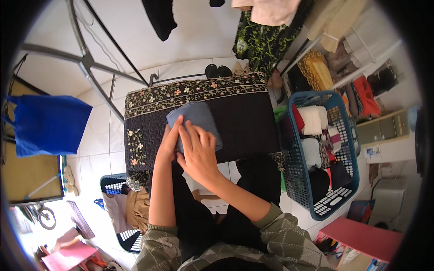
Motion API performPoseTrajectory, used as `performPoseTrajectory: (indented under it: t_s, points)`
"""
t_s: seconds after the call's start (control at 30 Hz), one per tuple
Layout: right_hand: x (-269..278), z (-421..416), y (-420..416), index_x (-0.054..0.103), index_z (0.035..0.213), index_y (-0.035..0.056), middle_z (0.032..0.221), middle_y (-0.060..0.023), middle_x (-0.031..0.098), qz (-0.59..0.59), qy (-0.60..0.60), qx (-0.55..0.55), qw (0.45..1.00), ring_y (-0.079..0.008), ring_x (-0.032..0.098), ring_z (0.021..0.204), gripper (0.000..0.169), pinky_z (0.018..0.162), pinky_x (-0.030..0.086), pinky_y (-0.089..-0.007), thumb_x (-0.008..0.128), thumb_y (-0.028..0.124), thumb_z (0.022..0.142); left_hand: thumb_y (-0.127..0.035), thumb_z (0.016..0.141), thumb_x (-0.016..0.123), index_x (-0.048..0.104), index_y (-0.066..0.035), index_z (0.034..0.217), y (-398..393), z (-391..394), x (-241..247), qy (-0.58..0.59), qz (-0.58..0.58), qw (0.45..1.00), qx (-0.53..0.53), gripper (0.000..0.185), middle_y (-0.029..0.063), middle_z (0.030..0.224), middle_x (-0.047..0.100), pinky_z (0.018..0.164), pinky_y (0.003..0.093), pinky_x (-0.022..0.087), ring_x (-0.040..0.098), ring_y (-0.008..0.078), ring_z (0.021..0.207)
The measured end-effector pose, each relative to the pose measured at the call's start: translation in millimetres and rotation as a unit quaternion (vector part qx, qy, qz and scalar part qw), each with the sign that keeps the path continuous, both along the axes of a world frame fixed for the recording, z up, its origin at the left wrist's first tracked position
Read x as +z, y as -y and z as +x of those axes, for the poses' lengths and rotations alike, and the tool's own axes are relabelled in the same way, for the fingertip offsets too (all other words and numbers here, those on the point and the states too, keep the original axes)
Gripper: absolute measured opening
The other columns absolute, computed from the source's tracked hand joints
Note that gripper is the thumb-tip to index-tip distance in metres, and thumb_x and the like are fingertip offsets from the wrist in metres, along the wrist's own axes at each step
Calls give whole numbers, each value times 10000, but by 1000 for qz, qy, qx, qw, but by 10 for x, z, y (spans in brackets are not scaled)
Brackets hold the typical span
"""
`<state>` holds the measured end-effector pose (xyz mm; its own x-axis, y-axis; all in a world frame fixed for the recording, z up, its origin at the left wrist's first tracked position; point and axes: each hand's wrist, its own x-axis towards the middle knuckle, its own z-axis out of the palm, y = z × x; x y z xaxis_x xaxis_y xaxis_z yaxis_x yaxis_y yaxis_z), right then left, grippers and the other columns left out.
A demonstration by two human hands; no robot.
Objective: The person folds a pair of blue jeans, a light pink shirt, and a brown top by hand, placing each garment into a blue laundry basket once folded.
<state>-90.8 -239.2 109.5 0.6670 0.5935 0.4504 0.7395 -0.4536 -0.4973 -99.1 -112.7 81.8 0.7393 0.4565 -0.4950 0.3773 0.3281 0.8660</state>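
Note:
A folded blue-grey cloth lies on a table or bench covered by a black quilted cloth with embroidered flowers. My left hand is at the left edge of the folded cloth, one finger stretched along its top. Whether it pinches that edge cannot be told. Flat on the near part of the folded cloth rests my right hand, its fingers slightly apart and their tips close to my left fingers. Part of the folded cloth is hidden beneath both hands.
Right of the table stands a blue plastic laundry basket with several folded and rolled clothes. Another basket with brown and white clothes is at lower left. A blue bag hangs at left near a metal frame. Slippers lie behind.

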Motion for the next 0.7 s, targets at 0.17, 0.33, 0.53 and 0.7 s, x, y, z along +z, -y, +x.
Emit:
performPoseTrajectory:
  t_s: [0.17,0.33,0.53,0.7]
  points:
    - [-306,533,208,543,1115,51,1117,-137,582,259,-248,37,933,-339,530,1058,454,885,422,-392,714,158,708,-541,835,562,438,-18,1292,-355,-1,-270,18,-111,993,-36,706,148,1206,546,889,335,456,561,226,1056]
    - [-686,687,271,279,1367,4,1308,-257,425,189,-634,-37,749,-306,435,1219,898,993,352,-351,668,524,748,-537,839,540,412,17,1297,-255,2,-199,55,-149,986,-46,730,179,1219,533,917,359,455,556,263,1085]
    - [-507,670,291,209,1419,60,1378,-179,342,329,-596,63,729,-256,342,1276,910,1034,299,-342,723,396,749,-524,849,499,417,-20,1296,-156,-39,-155,153,-93,981,75,678,151,1217,526,917,381,450,548,276,1082]
    - [-407,720,292,258,1396,57,1369,-207,332,399,-464,98,785,-304,338,1278,950,1044,292,-377,774,402,678,-553,853,452,400,-95,1322,68,92,-203,235,-173,938,187,658,98,1300,465,992,433,371,454,277,1187]
